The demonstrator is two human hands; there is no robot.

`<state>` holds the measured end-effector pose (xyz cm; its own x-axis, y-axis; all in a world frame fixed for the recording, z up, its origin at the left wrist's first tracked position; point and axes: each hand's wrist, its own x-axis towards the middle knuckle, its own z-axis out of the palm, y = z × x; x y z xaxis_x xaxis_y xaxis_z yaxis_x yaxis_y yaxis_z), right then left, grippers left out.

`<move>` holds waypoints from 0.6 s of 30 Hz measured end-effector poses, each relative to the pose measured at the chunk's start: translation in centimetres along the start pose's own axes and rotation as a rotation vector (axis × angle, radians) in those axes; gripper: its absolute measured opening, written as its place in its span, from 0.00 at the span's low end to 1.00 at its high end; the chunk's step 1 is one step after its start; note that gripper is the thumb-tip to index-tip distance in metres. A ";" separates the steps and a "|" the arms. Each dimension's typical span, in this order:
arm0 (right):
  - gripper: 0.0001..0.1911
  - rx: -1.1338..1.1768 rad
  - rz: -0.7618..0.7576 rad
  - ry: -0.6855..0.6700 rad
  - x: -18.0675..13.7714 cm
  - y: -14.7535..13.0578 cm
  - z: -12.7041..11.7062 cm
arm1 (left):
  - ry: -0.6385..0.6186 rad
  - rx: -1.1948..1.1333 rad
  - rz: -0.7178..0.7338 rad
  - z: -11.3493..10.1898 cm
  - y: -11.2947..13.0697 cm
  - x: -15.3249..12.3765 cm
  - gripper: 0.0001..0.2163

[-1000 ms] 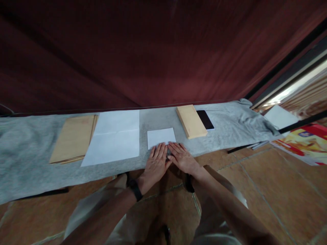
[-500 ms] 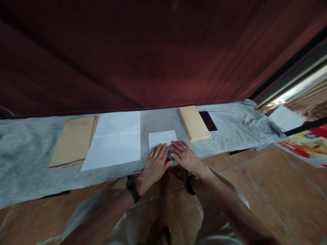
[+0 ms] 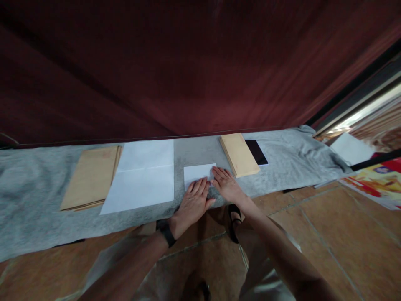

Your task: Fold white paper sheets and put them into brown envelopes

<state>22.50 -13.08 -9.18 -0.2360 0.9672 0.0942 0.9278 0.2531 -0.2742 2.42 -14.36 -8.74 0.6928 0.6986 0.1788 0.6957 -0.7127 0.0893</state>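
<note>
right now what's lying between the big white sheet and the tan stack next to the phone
In the head view, the small folded white paper lies between the big white sheet and the tan stack, with both hands, left hand and right hand, pressing on it.

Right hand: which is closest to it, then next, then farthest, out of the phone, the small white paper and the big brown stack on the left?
From the right hand:
1. Small white paper, touching its fingers.
2. Phone, up to its right.
3. Big brown stack, far left.
</note>
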 end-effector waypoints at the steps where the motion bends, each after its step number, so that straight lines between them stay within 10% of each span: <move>1: 0.28 -0.005 0.006 0.000 0.3 0.0 0.1 | 0.001 -0.001 -0.001 0.0 0.0 0.1 0.28; 18: 0.24 0.020 -0.053 0.016 -1.1 -0.4 -0.4 | 0.033 -0.032 -0.110 0.7 -1.7 2.4 0.24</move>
<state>22.51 -14.27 -8.81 -0.2801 0.9519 0.1242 0.9080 0.3047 -0.2875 3.07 -11.47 -9.15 0.6057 0.7707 0.1980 0.7605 -0.6339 0.1409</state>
